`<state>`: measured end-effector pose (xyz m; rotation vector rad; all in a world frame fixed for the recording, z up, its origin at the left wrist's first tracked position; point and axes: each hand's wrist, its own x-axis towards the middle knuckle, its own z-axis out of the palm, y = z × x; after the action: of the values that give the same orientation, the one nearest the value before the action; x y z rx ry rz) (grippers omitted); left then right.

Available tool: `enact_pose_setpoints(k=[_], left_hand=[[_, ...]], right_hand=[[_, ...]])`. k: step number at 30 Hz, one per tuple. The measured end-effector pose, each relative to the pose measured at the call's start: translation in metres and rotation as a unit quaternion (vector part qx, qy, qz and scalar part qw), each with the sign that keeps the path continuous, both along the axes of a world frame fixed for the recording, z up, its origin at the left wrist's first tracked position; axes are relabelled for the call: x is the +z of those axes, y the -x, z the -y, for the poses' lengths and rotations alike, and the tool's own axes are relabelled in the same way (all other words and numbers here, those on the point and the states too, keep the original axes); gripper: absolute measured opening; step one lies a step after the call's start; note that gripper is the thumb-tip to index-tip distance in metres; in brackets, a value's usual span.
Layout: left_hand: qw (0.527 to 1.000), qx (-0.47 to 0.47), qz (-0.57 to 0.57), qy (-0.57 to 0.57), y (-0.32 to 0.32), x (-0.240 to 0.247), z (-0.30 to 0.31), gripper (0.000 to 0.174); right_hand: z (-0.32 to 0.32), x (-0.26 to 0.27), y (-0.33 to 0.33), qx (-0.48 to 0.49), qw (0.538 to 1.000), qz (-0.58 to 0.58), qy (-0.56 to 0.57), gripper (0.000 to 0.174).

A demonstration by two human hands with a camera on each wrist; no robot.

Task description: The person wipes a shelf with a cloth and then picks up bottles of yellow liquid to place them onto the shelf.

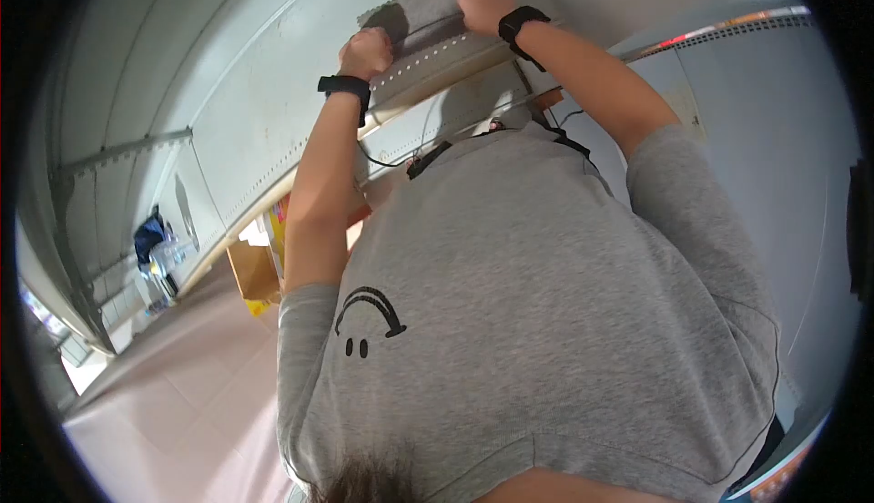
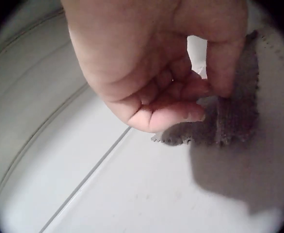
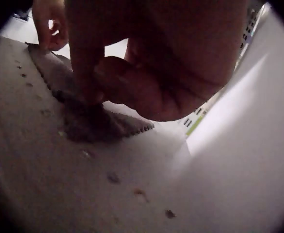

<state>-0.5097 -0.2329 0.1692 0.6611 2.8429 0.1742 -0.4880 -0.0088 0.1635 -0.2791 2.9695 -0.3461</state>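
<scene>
A small grey cloth (image 1: 426, 11) with zigzag-cut edges lies against a pale surface, a crease running across it between the two hands. My left hand (image 1: 366, 51) pinches one end of this cloth between thumb and fingers. At the opposite end, my right hand (image 1: 487, 9) grips the cloth with thumb and curled fingers. In the left wrist view, the cloth's edge (image 2: 248, 87) shows beside the thumb, and a shadow falls below it. The right wrist view shows the cloth (image 3: 52, 75) stretched between both hands, bunched under the right fingers.
The pale surface has a row of small holes (image 1: 401, 74) near the cloth. A pale panelled wall (image 1: 246, 111) stands to the left. Lower down are an open cardboard box (image 1: 254, 271) and plastic bottles (image 1: 170, 253). A thin black cable (image 1: 381, 161) hangs near the torso.
</scene>
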Motion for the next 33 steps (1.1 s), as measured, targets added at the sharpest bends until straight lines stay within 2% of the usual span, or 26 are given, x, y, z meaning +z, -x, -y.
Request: enact_pose_setpoints(k=[1,3,5,7,11,13,15,17,19,21,22,23,28,30,31,33], left_hand=[[1.0,0.012,0.003,0.0,-0.011,0.001,0.012,0.017],[0.99,-0.041,0.104,0.089,-0.021,0.006,0.036,0.017],[0.992,-0.045,0.072,0.096,-0.028,0.008,0.056,0.017],[0.996,-0.022,0.065,0.051,-0.03,0.005,0.073,0.018],[0.993,0.07,-0.08,0.056,-0.019,-0.01,0.08,0.013],[0.989,0.098,-0.087,0.063,-0.02,-0.016,0.086,0.013],[0.986,0.124,-0.083,0.073,-0.029,-0.017,0.1,0.013],[0.996,0.062,-0.039,0.055,-0.048,-0.012,0.115,0.014],[0.998,0.052,-0.034,0.015,-0.06,0.0,0.132,0.014],[0.999,0.046,0.012,-0.025,-0.069,0.006,0.146,0.013],[0.997,0.071,-0.011,0.033,-0.065,0.003,0.147,0.013],[0.997,0.068,-0.008,0.035,-0.062,0.005,0.151,0.013],[0.993,0.099,0.036,0.05,-0.043,0.008,0.172,0.016],[0.993,0.097,0.04,0.053,-0.047,0.008,0.181,0.016],[0.996,0.068,0.028,0.053,-0.052,0.007,0.186,0.016],[0.998,0.043,0.019,0.052,-0.065,0.005,0.201,0.016]], right_hand=[[0.014,0.004,-0.012,0.012,1.0,0.003,0.0,0.012],[0.035,0.02,-0.03,0.075,0.997,0.026,0.007,0.015],[0.049,0.027,-0.04,0.091,0.995,0.044,0.016,0.015],[0.06,0.019,-0.028,0.102,0.994,0.032,0.021,0.015],[0.087,0.008,0.008,0.099,0.995,-0.012,-0.014,0.016],[0.099,0.013,0.011,0.13,0.989,-0.058,-0.028,0.014],[0.107,0.017,-0.002,0.14,0.988,-0.054,-0.038,0.013],[0.113,0.02,-0.02,0.171,0.984,0.006,-0.048,0.015],[0.115,0.025,-0.042,0.176,0.984,0.03,0.013,0.013],[0.128,0.025,-0.049,0.167,0.985,0.052,0.015,0.012],[0.137,0.022,-0.046,0.159,0.987,0.029,0.011,0.012],[0.144,0.017,-0.039,0.151,0.989,0.001,0.006,0.013],[0.182,0.023,-0.012,0.081,0.996,0.007,-0.023,0.016],[0.193,0.029,-0.017,0.144,0.987,0.037,-0.066,0.016],[0.195,0.028,-0.023,0.144,0.987,0.038,-0.067,0.016],[0.193,0.023,-0.042,0.195,0.98,0.025,0.002,0.017]])
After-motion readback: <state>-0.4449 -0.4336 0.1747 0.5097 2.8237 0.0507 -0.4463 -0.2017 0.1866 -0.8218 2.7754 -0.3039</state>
